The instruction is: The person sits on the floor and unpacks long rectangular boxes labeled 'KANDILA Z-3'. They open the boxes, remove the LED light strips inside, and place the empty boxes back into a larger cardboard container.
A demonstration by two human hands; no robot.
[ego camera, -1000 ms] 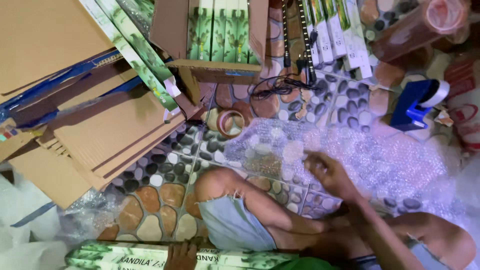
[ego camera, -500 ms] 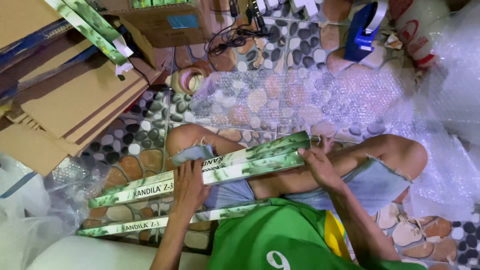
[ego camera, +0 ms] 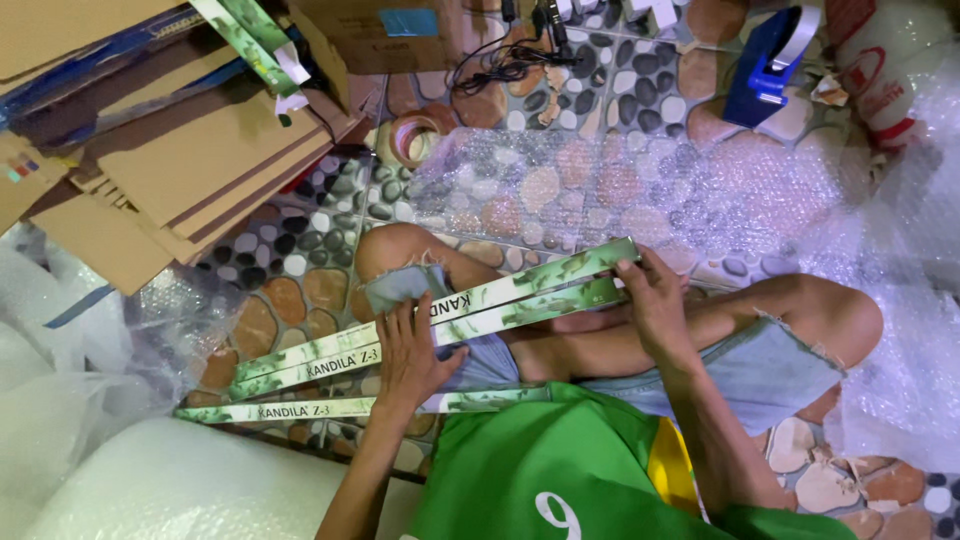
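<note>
Glossy printed card boxes [ego camera: 480,305], clear bubbly plastic wrap [ego camera: 640,190], matt brown corrugated cardboard [ego camera: 190,170], smooth pebble-patterned floor tiles [ego camera: 290,270]

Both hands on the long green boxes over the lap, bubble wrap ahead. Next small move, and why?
Probably lower the two long green boxes forward onto the bubble wrap sheet. The left hand and right hand hold the pair together above the knees, the sheet lies spread flat just beyond them, and a third box lies on the floor.
</note>
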